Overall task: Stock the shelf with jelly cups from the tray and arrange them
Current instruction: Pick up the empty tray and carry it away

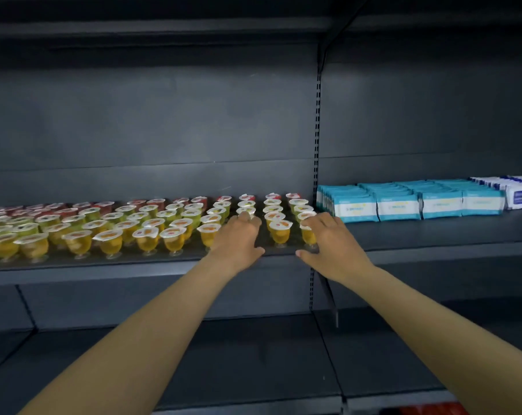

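Head view – left hand, right hand hide jelly cups; grip perhaps loose.

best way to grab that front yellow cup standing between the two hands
Pinch the yellow cup by its bowl, just under the wide foil lid, coming from the front. It stands upright at the shelf edge with open gaps either side; the narrow foot looks tippy, and cups crowd behind it.
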A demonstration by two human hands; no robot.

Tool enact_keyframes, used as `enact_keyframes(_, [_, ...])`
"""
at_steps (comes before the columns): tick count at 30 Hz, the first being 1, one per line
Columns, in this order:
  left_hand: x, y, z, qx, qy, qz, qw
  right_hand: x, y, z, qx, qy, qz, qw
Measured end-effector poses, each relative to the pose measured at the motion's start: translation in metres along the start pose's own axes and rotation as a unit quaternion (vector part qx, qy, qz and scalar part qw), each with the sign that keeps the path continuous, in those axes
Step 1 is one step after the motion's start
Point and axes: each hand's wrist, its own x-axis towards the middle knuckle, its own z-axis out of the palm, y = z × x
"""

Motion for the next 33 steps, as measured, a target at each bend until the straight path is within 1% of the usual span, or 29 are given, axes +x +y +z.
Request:
enact_keyframes(2, [-0.038,-0.014,-0.001,-0.002,-0.015,0.010,1.000,-0.028,-0.027,0.006,0.000,-0.005,0.004,1.000])
enact_keyframes(5, [-0.096,-0.038,0.005,0.001,-0.058,0.011,0.998,-0.072,-0.064,0.024,0.016,-0.034,0.020,0.999])
enact_keyframes(9, [-0.167,-0.067,0.023,-0.034,-0.107,-0.021,0.994,-0.124,-0.103,0.055,0.033,-0.087,0.041,0.995])
enact_keyframes(12, [-0.214,-0.086,0.045,-0.082,-0.127,-0.059,0.987,-0.155,-0.119,0.081,0.037,-0.128,0.050,0.990])
enact_keyframes(15, [-0.254,-0.107,0.080,-0.137,-0.148,-0.128,0.971,-0.178,-0.125,0.115,0.049,-0.173,0.067,0.981])
enact_keyframes(18, [-0.293,-0.129,0.128,-0.205,-0.166,-0.220,0.939,-0.195,-0.122,0.158,0.061,-0.210,0.087,0.972])
enact_keyframes(22, [-0.339,-0.157,0.206,-0.237,-0.189,-0.341,0.890,-0.212,-0.105,0.233,0.069,-0.262,0.117,0.955])
enact_keyframes(25, [-0.367,-0.174,0.268,-0.268,-0.205,-0.425,0.840,-0.221,-0.084,0.295,0.067,-0.306,0.140,0.939])
enact_keyframes(27, [-0.384,-0.181,0.308,-0.274,-0.208,-0.464,0.816,-0.227,-0.066,0.337,0.080,-0.329,0.162,0.927])
enact_keyframes(33, [-0.431,-0.189,0.418,-0.303,-0.185,-0.603,0.715,-0.253,-0.017,0.463,0.126,-0.397,0.251,0.874])
